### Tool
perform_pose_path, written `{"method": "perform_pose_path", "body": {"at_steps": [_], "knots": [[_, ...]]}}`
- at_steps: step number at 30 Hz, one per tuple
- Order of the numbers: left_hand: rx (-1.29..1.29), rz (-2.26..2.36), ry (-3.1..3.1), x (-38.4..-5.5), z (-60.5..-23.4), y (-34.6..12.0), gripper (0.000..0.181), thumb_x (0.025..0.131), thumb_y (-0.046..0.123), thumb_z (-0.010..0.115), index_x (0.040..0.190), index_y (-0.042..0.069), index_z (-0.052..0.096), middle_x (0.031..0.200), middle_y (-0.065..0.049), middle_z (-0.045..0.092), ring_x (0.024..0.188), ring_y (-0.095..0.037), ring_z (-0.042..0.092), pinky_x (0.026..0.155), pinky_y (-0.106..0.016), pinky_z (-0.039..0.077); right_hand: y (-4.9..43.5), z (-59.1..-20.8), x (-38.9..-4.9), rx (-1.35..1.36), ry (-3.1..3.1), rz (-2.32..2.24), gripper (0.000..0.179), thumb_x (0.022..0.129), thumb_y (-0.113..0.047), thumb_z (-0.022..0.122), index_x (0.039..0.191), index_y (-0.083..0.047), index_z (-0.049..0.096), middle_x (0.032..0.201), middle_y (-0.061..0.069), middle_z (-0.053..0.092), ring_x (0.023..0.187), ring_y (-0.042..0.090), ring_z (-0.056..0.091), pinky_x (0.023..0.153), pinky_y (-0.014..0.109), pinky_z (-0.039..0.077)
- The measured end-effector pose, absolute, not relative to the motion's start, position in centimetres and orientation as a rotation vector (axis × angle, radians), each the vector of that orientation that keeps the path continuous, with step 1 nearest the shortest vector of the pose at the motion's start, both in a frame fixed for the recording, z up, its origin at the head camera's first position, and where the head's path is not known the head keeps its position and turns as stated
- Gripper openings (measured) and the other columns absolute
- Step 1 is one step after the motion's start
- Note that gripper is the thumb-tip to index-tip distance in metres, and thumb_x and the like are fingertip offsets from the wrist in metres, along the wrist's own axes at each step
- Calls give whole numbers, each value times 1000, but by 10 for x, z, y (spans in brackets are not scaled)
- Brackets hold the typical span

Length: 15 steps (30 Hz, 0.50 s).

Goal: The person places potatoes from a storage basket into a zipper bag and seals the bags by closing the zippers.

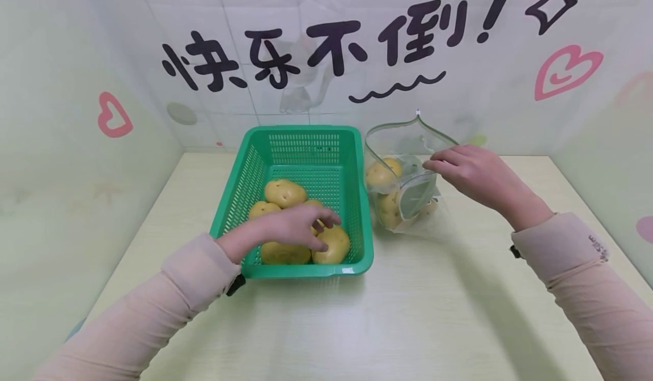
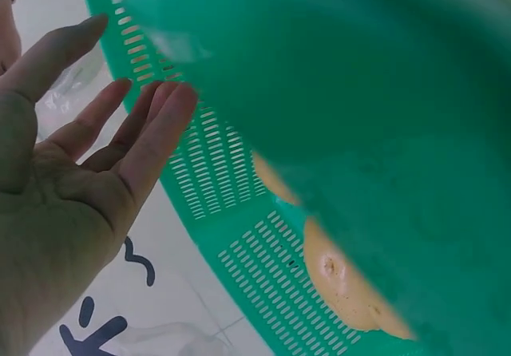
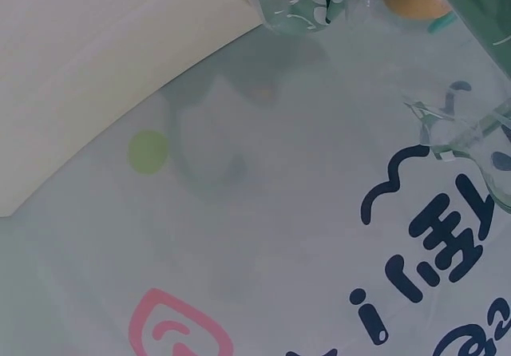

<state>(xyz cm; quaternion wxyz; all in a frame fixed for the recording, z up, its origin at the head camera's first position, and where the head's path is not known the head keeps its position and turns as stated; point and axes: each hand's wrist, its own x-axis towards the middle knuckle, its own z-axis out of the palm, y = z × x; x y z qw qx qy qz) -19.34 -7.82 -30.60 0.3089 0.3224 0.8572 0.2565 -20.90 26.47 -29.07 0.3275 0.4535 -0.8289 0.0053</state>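
Wore pale pinkish-beige sleeves with broad cuffs; bore small dark lettering on the right, a black piece edging each; left both hands bare.

Green basket: is standing on the table, holding potatoes. Clear bag: is sitting at the basket's three o'clock, containing more potatoes. Left hand: is hovering over the basket's six o'clock. Right hand: is gripping the bag at its two o'clock.
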Motion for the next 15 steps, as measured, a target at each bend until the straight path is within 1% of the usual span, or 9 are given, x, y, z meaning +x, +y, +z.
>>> {"method": "perform_pose_path", "body": {"at_steps": [7, 15], "knots": [[835, 646, 2268, -195, -317, -76, 54, 86, 11, 67, 135, 0, 49, 133, -14, 55, 119, -27, 55, 99, -35, 49, 264, -292, -209, 1188, -2168, 15, 43, 66, 18, 69, 103, -3, 69, 91, 12, 71, 80, 29, 67, 67, 43, 55], [787, 605, 2343, -195, -327, -74, 54, 84, 12, 69, 134, 1, 51, 130, -12, 58, 114, -24, 55, 99, -37, 48, 264, -292, -208, 1184, -2166, 16, 43, 66, 17, 69, 103, -4, 69, 91, 11, 71, 79, 28, 68, 66, 43, 55]]}}
